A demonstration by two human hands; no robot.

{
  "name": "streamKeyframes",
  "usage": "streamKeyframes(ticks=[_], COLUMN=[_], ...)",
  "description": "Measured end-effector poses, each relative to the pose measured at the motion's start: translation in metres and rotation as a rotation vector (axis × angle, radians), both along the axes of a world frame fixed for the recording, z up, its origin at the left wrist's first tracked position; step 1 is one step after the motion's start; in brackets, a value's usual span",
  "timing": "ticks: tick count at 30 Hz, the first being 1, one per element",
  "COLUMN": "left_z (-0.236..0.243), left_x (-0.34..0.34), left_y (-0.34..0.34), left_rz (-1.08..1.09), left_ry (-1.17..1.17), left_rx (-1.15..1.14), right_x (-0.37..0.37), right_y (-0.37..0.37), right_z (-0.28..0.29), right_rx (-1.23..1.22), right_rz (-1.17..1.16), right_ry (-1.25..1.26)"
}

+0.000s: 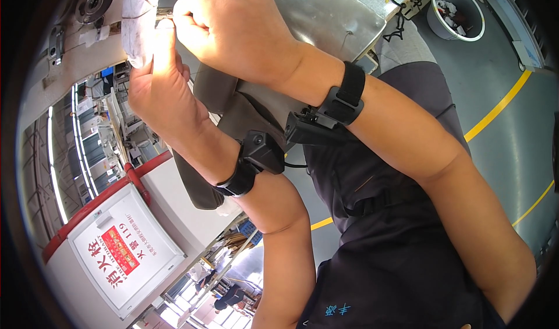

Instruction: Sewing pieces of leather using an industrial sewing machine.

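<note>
Both hands are raised to the brightly lit part of a machine at the upper left. My right hand (236, 32) is curled with its fingertips pinched together; glare hides what is between them. Just below and left of it, my left hand (169, 90) has its thumb pointing up and its other fingers folded in. Its fingertips are beside the lower end of a white wrapped machine part (138, 20), and anything they grip is hidden. The two hands almost meet near a thin metal piece. A dark round wheel (94, 2) sits on the machine further left.
A shiny metal plate (326, 9) covers the worktop right of my hands, with dark cords (399, 23) hanging at its edge. A waste bin (456, 11) stands at upper right. A white hydrant cabinet (125, 247) and red pipe (137, 183) are at lower left.
</note>
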State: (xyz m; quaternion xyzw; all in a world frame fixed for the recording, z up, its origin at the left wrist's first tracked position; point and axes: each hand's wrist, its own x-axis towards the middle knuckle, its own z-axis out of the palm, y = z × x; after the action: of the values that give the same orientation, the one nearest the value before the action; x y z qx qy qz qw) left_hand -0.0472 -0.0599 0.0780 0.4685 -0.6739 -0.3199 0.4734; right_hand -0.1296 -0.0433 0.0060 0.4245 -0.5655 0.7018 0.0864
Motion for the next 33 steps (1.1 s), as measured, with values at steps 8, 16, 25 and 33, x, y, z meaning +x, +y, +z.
streamKeyframes(ticks=[8, 16, 25, 33], left_z=[0.0, -0.005, -0.04, -0.054], left_x=[0.003, 0.022, 0.037, 0.032], left_y=[-0.003, 0.007, 0.081, 0.089], left_rz=[-0.041, -0.111, -0.375, -0.644], left_ry=[-0.046, -0.133, -0.553, -0.716], left_rx=[-0.035, -0.118, -0.761, -0.777], right_x=[0.001, -0.01, -0.034, -0.05], right_y=[-0.004, 0.018, 0.14, 0.183], right_z=[-0.003, -0.011, -0.044, -0.041], right_rx=[-0.014, -0.086, 0.379, 0.527], right_rz=[-0.041, 0.023, 0.538, 0.513], right_ry=[0.013, -0.087, -0.058, -0.113])
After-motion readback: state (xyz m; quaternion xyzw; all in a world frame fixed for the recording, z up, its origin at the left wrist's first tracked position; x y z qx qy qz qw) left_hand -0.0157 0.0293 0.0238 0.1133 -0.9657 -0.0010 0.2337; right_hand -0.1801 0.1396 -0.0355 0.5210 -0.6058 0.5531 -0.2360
